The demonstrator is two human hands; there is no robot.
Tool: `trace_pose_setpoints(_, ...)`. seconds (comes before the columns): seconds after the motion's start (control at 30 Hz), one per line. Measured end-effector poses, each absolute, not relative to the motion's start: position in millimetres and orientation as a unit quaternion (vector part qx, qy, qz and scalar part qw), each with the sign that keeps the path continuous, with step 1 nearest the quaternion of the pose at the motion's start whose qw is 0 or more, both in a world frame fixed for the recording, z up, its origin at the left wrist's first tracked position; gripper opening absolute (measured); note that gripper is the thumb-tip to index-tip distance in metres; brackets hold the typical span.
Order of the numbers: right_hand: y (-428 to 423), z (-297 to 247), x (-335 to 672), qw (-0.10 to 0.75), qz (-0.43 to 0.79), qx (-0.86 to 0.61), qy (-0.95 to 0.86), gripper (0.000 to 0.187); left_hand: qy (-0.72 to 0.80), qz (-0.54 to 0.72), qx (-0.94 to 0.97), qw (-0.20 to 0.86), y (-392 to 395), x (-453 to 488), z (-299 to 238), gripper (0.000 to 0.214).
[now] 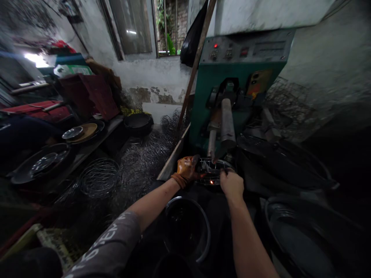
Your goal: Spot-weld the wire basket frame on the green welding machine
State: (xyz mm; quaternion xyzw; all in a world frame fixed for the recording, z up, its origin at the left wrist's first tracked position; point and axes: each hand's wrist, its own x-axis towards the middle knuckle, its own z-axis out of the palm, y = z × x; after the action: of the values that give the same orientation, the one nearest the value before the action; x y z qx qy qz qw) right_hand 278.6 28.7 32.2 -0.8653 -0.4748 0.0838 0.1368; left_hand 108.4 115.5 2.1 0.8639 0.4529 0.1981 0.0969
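- A dim workshop with stained plaster walls and a barred window [166, 27]; a green welding machine [232, 81] stands against the wall, its metal arm [227, 121] reaching out toward the person.
- Heaps of wire baskets [136, 162] cover the floor to the left, beside dark pans on a shelf [84, 150].
- The left hand [187, 168], in an orange glove, is stretched forward with the forearm angled to the right; its fingers are clenched on the left rim of a round wire frame [213, 172].
- The right hand [231, 183] is bare, arm nearly straight ahead, wrist level; its fingers grasp the frame's right rim.
- The wire frame sits just under the tip of the machine's arm, with a small orange glow [211, 182] at its near edge.
- A dark bucket [187, 227] stands between the forearms, close to the person.
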Motion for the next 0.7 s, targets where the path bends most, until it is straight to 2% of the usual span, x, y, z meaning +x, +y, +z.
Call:
trace_pose_setpoints(0.23,28,21,290,0.139,0.059,-0.874,-0.463,0.036,0.438,0.14,0.886,0.06,116,121,19,0.071)
trace_pose_setpoints(0.37,27,20,291,0.14,0.074,-0.874,-0.46,0.035,0.42,0.194,0.884,0.07,116,117,7,0.086)
trace_pose_setpoints(0.5,27,19,293,0.146,0.077,-0.873,-0.46,0.035,0.416,0.299,0.851,0.116,110,94,-19,0.093)
trace_pose_setpoints(0.63,29,11,296,0.169,0.065,-0.867,-0.464,0.036,0.514,0.264,0.787,0.215,111,76,-44,0.103)
trace_pose_setpoints(0.7,30,5,300,0.19,0.067,-0.862,-0.465,0.037,0.523,0.242,0.778,0.25,115,77,-47,0.094)
